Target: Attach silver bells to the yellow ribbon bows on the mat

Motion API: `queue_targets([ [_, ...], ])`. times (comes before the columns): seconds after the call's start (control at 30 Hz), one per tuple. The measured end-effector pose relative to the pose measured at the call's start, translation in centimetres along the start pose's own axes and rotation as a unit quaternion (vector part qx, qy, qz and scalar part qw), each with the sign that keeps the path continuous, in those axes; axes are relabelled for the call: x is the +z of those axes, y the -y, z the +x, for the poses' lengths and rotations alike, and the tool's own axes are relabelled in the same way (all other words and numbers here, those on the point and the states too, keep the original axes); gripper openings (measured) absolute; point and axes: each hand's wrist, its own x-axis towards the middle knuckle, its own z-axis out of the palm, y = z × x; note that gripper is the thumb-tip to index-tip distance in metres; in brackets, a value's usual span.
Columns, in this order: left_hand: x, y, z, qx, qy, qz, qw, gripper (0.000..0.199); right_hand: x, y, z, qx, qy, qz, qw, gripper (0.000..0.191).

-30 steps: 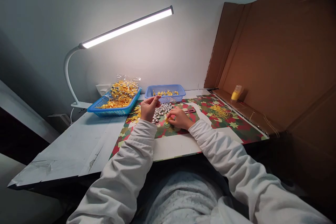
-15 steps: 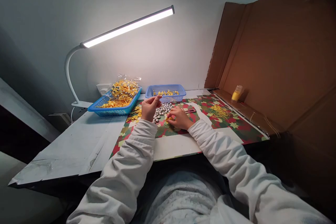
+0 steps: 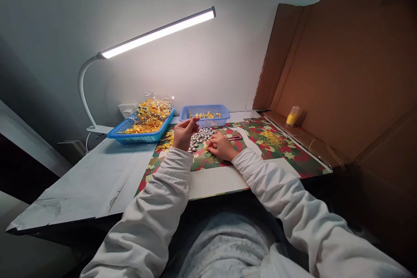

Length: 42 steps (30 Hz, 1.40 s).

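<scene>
My left hand (image 3: pixel 183 134) is raised over the mat, thumb and forefinger pinched together; whatever lies between them is too small to make out. Lower and to the right, my right hand (image 3: pixel 222 146) rests near the mat with its fingers curled down on a small yellow ribbon piece (image 3: pixel 207 152), partly hidden under the fingertips. Between the hands spreads a pile of shiny silver bells (image 3: pixel 199 137). Loose yellow ribbon pieces (image 3: pixel 165 143) lie left of my left hand. A pink-handled tool (image 3: pixel 236 137) lies just beyond my right hand.
A blue basket (image 3: pixel 146 140) heaped with yellow ribbons stands at the back left. Behind the bells is a periwinkle basket (image 3: pixel 224 117). Yellow cords (image 3: pixel 271 138) lie right, near a yellow-filled bottle (image 3: pixel 292 117) and a cardboard wall (image 3: pixel 345 69). A lamp (image 3: pixel 156 34) hangs above.
The whole view has shifted very slightly. Both hands keep nearly the same place and pose, my right fingers curling a little closer over the yellow piece.
</scene>
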Motion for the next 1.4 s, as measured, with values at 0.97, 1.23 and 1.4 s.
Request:
queue_targets([
  [0.97,-1.1,-0.8,1.0,-0.125,0.000,-0.218,0.968,0.020,0.8,-0.7,0.1,0.023,-0.033,0.074,0.996,0.015],
  [1.23,-1.2,-0.8,1.0,-0.116,-0.007,-0.222,0.968,0.023,1.0,-0.9,0.1,0.049,-0.004,0.070,0.996,0.012],
  [1.4,-1.1,-0.4,0.9,-0.130,0.002,-0.196,0.972,0.017,0.6,-0.8,0.2,0.030,-0.003,0.113,0.993,0.006],
])
